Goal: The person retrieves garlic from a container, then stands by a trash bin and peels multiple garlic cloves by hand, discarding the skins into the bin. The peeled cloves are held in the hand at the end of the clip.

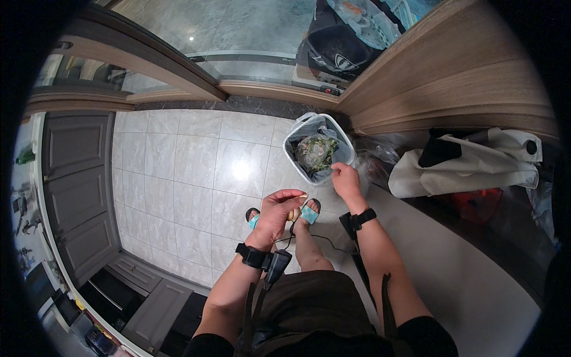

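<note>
My left hand (279,212) is in front of me above my feet, closed around small pale pieces (293,214) that look like garlic cloves. A thin pale bit pokes out between its thumb and forefinger. My right hand (346,178) is at the near right rim of a white trash bin (351,151), its thumb and forefinger pinched together; whether anything is between them cannot be told. The bin is lined with a dark bag and holds a clear plastic bag (312,151) and green plant scraps (330,147).
A wooden sliding door frame (276,93) runs behind the bin. White cloth (473,172) hangs at the right over plastic bags. Grey cabinets (78,165) and a counter line the left. A cable (328,240) hangs between my wrists, and sandals (309,214) are below my hands.
</note>
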Action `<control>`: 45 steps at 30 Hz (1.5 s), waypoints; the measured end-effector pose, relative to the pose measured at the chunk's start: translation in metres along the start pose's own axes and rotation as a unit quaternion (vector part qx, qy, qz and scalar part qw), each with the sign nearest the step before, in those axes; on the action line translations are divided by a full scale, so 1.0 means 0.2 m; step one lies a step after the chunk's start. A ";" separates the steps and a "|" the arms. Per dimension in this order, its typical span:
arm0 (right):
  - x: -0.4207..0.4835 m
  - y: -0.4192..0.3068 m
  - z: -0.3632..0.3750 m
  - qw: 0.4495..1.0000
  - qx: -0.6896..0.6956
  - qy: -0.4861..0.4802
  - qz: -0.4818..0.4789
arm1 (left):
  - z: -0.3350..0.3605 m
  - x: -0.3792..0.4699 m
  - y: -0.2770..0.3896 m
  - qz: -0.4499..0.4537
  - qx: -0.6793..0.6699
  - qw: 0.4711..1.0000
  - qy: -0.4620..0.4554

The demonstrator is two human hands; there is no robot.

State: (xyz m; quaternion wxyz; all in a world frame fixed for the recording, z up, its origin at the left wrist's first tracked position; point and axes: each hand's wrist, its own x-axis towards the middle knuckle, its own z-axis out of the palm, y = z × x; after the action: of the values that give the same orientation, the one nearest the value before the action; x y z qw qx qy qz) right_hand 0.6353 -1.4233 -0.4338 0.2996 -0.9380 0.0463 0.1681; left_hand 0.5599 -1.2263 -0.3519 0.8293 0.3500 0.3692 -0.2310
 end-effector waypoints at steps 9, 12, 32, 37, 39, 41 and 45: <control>-0.25 -0.32 -0.09 0.929 0.357 -0.093 0.013 | 0.04 -0.02 0.02 0.074 0.063 0.995 0.037; -0.32 -0.39 -0.12 0.925 0.352 -0.117 -0.084 | 0.04 -0.02 0.01 0.108 0.063 0.992 0.031; -0.33 -0.51 -0.15 0.924 0.353 -0.129 -0.066 | -0.01 -0.03 0.01 0.224 0.171 0.959 0.034; -0.31 -0.54 -0.16 0.924 0.346 -0.152 -0.050 | -0.02 -0.05 0.03 0.250 0.204 0.946 0.022; -0.30 -0.54 -0.17 0.916 0.361 -0.173 -0.023 | -0.02 -0.06 0.05 0.258 0.231 0.938 0.020; -0.29 -0.54 -0.18 0.909 0.373 -0.187 -0.012 | -0.02 -0.06 0.07 0.273 0.270 0.923 0.021; -0.28 -0.55 -0.18 0.905 0.376 -0.200 -0.019 | -0.03 -0.07 0.09 0.276 0.303 0.912 0.012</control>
State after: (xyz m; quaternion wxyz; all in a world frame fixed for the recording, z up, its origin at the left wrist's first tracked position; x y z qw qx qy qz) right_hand 0.6133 -1.3560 -0.3272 0.6358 -0.7035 0.0271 0.3163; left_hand 0.5605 -1.2086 -0.3361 0.7094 0.6753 0.1807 -0.0898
